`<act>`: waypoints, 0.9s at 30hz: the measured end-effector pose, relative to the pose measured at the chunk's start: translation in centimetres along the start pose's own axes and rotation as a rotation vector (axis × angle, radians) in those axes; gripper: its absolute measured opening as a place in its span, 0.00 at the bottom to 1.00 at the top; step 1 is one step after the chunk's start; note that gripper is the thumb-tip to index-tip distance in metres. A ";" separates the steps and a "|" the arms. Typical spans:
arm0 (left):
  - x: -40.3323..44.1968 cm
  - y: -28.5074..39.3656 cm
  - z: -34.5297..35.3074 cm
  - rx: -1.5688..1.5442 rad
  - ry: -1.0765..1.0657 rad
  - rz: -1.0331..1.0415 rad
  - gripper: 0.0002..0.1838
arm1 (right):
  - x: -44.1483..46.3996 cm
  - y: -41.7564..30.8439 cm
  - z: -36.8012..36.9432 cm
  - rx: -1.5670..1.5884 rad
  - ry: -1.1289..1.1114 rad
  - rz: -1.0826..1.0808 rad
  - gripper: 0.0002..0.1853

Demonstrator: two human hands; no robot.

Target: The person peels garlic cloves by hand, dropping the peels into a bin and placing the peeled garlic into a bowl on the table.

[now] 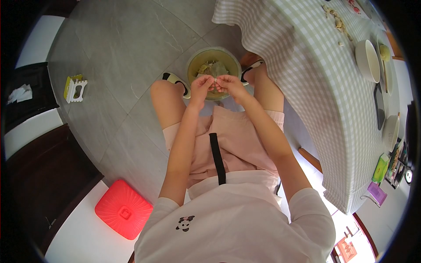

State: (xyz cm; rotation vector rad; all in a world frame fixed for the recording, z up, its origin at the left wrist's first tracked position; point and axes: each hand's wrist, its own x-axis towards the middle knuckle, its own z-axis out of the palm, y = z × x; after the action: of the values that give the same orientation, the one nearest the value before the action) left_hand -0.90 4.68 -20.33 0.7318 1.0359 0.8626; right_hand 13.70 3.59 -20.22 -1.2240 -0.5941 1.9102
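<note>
Above a round waste bin [191, 65] on the floor, my left hand [203, 87] and my right hand [230, 86] meet fingertip to fingertip. Both are closed in a pinch around a small whitish piece [215, 80], too small and covered for its kind to show. Inside the bin lie yellowish scraps [204, 68] and a crumpled, translucent plastic bag [218, 68]. My forearms rest near my thighs, one on each side of the bin.
To the right stands a table with a checked cloth [302, 70]. On it are pale bits [337, 22], a white bowl [367, 60], a dark phone-like slab [379, 106] and another bowl [390, 131]. A red plastic stool [124, 209] and a small yellow-and-white stool [75, 89] stand left.
</note>
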 end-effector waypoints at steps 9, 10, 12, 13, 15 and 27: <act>0.0 0.1 -0.2 0.044 -0.050 -0.012 0.07 | 0.5 0.0 -1.3 0.304 -0.194 0.238 0.05; 0.0 0.1 -0.1 0.043 -0.050 -0.013 0.07 | 0.5 0.0 -1.4 0.336 -0.213 0.266 0.05; -0.2 0.5 0.2 0.043 -0.009 -0.054 0.07 | 0.7 0.2 -1.6 0.314 -0.193 0.247 0.06; -0.2 0.7 0.5 0.042 -0.008 -0.054 0.07 | 0.8 0.3 -1.7 0.293 -0.173 0.228 0.06; -0.5 1.4 1.2 -0.014 0.083 -0.037 0.07 | 0.6 0.2 -1.3 0.248 -0.110 0.175 0.07; 0.0 -0.5 0.0 0.115 0.054 0.058 0.08 | 0.4 0.9 0.0 -0.414 0.079 -0.331 0.06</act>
State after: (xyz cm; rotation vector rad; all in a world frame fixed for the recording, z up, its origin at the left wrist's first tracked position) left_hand -0.76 4.45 -20.73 0.8428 1.1233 0.8822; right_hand 13.24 3.42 -21.08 -1.3468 -1.1155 1.4979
